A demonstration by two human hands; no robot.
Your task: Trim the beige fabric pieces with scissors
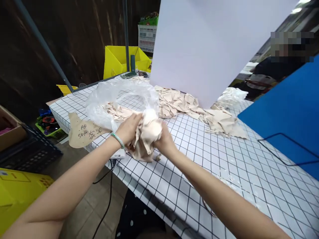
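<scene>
A bunched wad of beige fabric pieces (149, 131) is pressed between my two hands above the near side of the table. My left hand (131, 127), with a pale green bangle at the wrist, grips its left side. On the right side, my right hand (163, 139) is closed round the wad, its fingers partly hidden behind the cloth. Just beyond lies a clear plastic bag (99, 96), opened wide, with more beige pieces (116, 111) at its mouth. A brown paper pattern (82, 132) with handwriting lies left of my left hand.
Piles of beige fabric pieces (174, 101) spread along the grid-patterned table (199, 149). A white panel (199, 43) and a blue panel (286, 116) stand behind and right. Yellow bins (117, 59) stand at the back. A black cable (109, 192) hangs off the front edge. Another person is at far right.
</scene>
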